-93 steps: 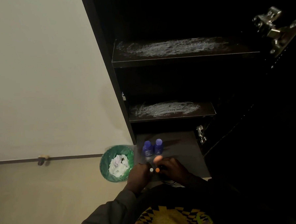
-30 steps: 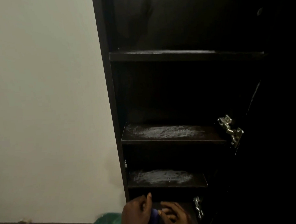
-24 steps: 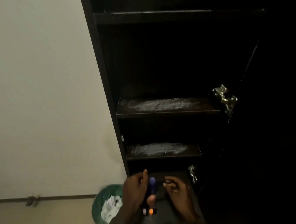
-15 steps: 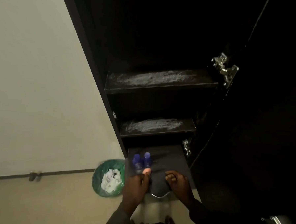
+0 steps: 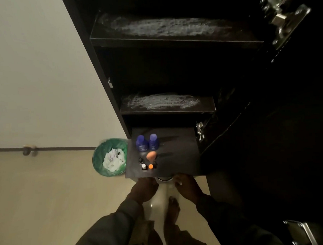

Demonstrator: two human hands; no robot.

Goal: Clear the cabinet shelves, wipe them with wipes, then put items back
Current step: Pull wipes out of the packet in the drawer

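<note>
left hand point(image 5: 144, 188): curled at front edge of dark pull-out bottom shelf point(image 5: 179, 159), grip unclear | right hand point(image 5: 185, 186): same | two blue plastic bottles point(image 5: 147, 142), orange egg-shaped sponge point(image 5: 151, 155), small vials on shelf's left | green wastebasket point(image 5: 110, 157) beside

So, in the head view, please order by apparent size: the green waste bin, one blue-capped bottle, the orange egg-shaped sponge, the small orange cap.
1. Green waste bin
2. Blue-capped bottle
3. Orange egg-shaped sponge
4. Small orange cap
</note>
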